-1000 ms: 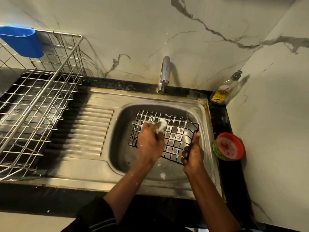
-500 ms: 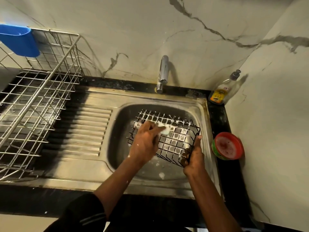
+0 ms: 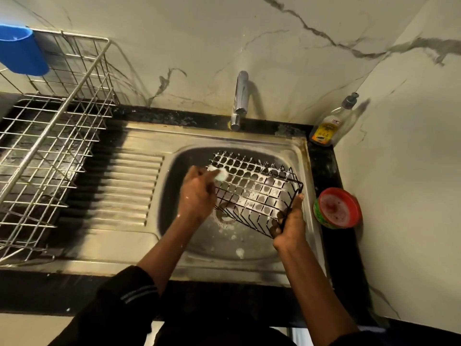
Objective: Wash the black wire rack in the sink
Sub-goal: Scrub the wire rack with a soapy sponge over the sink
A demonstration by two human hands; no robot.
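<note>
- Black wire rack sits inside the basin of the steel sink, tilted: its right end is raised and its left end dips towards the basin floor. Soap film fills many of the grid cells.
- Right hand: grip curled round the rack's near right corner, fingers wrapped over the black wire frame, holding it up off the basin.
- Left hand: grip pinching a small white, foamy scrub pad, which is pressed on the rack's upper left part. Flecks of foam on the back of the hand and the wrist. Dark sleeve pushed up the forearm.
- Drain shows under the rack's lower edge; blobs of suds lie on the basin floor near the front.
- Tap stands behind the basin at the wall, spout pointing down; I see no stream from it.
- Black bench, right of the sink: a soap bottle with a pump top in the back corner, and nearer the front a round green tub with a red top.
- Left of the ribbed drainboard: a silver dish rack, with a blue cup hung at its far upper edge.
</note>
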